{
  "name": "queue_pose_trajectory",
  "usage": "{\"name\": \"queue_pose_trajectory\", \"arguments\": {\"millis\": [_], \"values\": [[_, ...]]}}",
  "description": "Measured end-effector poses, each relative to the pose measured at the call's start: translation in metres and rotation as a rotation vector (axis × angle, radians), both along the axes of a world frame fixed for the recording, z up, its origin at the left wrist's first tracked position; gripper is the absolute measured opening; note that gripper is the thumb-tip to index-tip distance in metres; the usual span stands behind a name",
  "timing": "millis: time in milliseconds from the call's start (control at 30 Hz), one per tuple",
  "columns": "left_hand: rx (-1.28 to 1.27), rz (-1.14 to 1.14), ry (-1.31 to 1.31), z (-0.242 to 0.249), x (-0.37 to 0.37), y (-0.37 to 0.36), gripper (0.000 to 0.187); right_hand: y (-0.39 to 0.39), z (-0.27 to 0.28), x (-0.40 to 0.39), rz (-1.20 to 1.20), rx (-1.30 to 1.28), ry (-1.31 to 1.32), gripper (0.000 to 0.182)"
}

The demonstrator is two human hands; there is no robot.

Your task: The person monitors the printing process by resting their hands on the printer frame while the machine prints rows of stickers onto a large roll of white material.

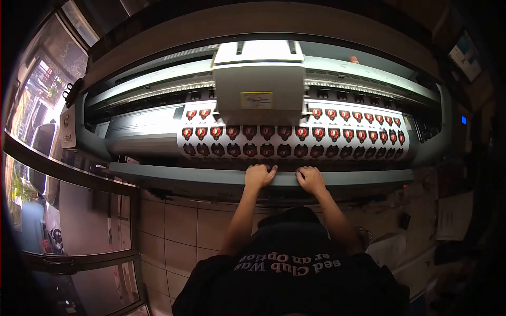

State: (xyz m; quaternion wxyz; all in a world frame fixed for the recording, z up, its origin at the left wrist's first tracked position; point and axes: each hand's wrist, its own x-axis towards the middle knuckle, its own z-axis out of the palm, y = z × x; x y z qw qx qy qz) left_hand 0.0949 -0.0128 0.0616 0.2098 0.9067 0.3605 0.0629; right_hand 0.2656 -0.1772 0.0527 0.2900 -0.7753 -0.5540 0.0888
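Note:
Both my hands rest on the grey front bar (211, 176) of a wide-format printer. My left hand (260, 176) has its fingers curled over the bar's far edge, thumb toward the middle. A short gap to the right, my right hand (310, 179) grips the same bar, its fingertips hidden behind the edge. Just beyond them lies a white printed sheet (240, 141) with rows of red and black emblems. Over the sheet stands the white print carriage (259, 84) with a yellow label, covering part of the upper row.
Glass doors (95, 210) with dark frames stand at the left. Beneath the printer is a tiled floor (179, 226). Papers (387, 250) lie at the lower right. A pair of scissors (68, 90) appears to be at the printer's left end.

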Motion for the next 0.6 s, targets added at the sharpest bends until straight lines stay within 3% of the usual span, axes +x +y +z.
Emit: {"name": "queue_pose_trajectory", "arguments": {"millis": [600], "values": [[-0.064, 0.022, 0.018, -0.004, 0.001, 0.003, 0.052, 0.001, 0.006, 0.002, -0.007, 0.003, 0.070, 0.018]]}}
